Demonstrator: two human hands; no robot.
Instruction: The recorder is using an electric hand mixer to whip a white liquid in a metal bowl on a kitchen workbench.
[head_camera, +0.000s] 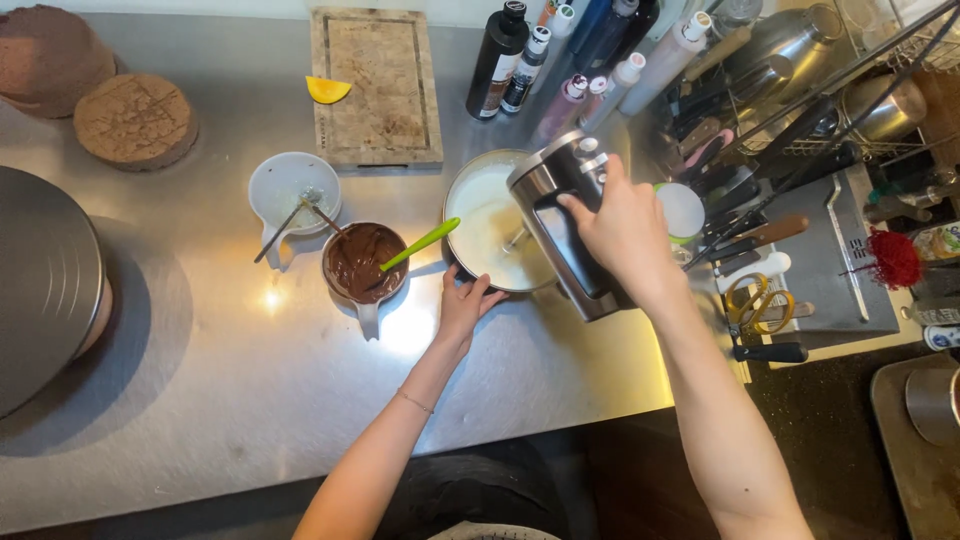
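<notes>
Two round brown cakes (137, 120), two small cups (293, 189), one hand mixer (560, 215), one cutting board (376, 85).
</notes>
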